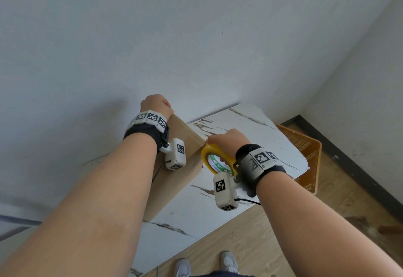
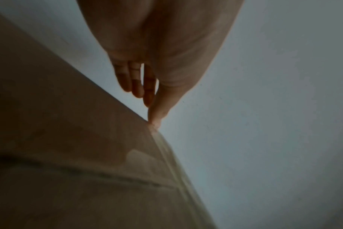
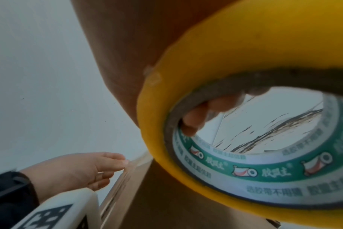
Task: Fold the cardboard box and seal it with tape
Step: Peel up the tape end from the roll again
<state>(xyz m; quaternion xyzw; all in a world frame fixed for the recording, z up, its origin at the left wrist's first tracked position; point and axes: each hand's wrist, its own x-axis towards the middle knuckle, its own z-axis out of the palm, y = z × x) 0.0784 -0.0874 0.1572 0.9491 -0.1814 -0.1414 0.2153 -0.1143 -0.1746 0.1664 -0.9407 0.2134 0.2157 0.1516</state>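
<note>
Nearest me, my right hand has its fingers hooked through the core of the yellow roll of packing tape with a green printed liner, clamped on it, and holds the roll against the near corner of the plain brown cardboard box, which stands on the white marble-patterned bench close to the wall. I judge the roll light and stiff, best carried by its core as now, though its pulled film is thin, sticky and likely to wrinkle. The box looks light and hollow, its panels stiff but easily dented, so I would steady it at edges and corners. Farther out, my left hand sits at the far top corner. The head view hides its fingers; the left wrist view shows them nearly straight, the thumb pressing glossy tape down at the corner. Only the right wrist view shows the grip inside the core.
</note>
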